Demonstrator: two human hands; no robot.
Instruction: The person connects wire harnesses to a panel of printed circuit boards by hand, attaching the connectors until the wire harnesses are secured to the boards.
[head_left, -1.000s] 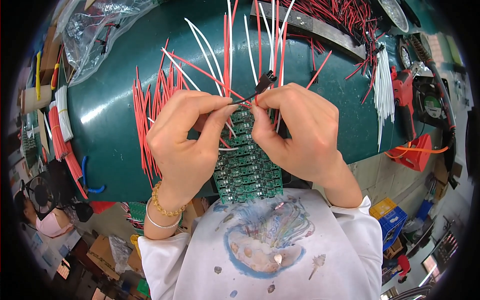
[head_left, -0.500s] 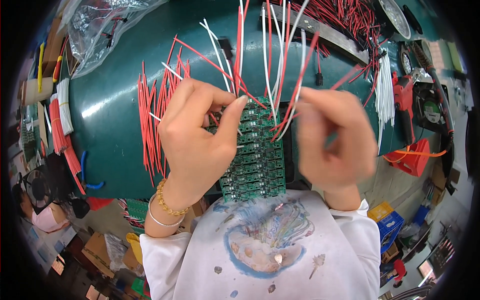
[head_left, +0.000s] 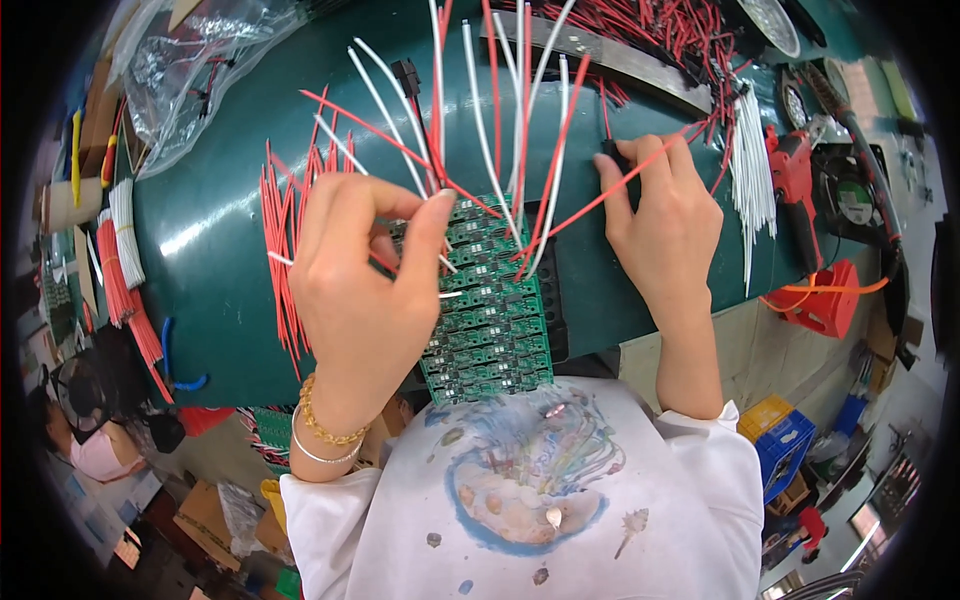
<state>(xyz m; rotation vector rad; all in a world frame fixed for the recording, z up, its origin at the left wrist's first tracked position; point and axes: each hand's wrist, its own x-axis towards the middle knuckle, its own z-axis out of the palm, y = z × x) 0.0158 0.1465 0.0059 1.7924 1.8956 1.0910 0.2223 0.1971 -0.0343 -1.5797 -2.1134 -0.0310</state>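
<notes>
A green circuit board panel (head_left: 490,345) lies in front of me, with red and white wires (head_left: 475,110) standing up from its far part. At the panel's far left, my left hand (head_left: 375,250) is closed in a pinch on a wire lead topped by a black connector (head_left: 405,75). To the right, my right hand (head_left: 665,210) has thumb and fingertips closed around another black connector (head_left: 610,148) on the green table, its red wire leading away from me. One long red wire (head_left: 610,190) slants from the panel across my right fingers.
Loose red wires (head_left: 280,270) lie left of the panel, white wires (head_left: 750,170) to the right. A metal bar (head_left: 640,70) and a heap of red leads (head_left: 670,30) are at the back. A red glue gun (head_left: 795,170) is far right, a plastic bag (head_left: 200,70) far left.
My right hand has moved away from the upright wires, outward to the black connector on the table. My left hand keeps its pinch. The view has shifted slightly.
</notes>
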